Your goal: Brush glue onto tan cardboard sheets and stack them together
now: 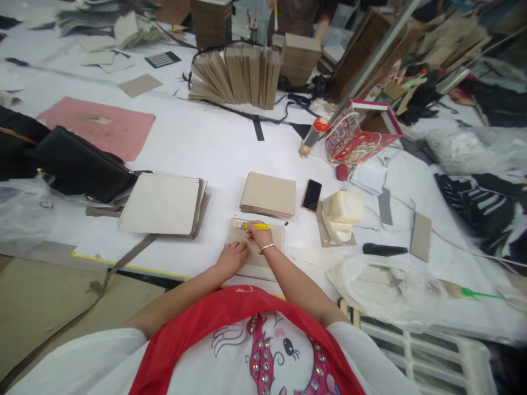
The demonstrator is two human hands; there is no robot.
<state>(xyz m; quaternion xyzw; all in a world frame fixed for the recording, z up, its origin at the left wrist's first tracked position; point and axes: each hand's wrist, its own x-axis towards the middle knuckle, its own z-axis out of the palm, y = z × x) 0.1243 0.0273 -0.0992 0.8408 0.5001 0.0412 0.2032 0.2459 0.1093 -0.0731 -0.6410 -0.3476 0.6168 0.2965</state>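
A beige, rectangular cardboard sheet (259,267) is laid on the white-covered table (197,137), near its front edge. It is judged light and stiff, best grasped by its sides. A yellow-handled brush (262,226) is pinched in the right hand (260,236), forearm angled inward; the left hand (233,259) is rested palm-down on the sheet, fingers loosely extended.

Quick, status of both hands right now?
Left hand: open, resting on the tan board.
Right hand: closed, holding the yellow-handled brush, bristle end at the same board.
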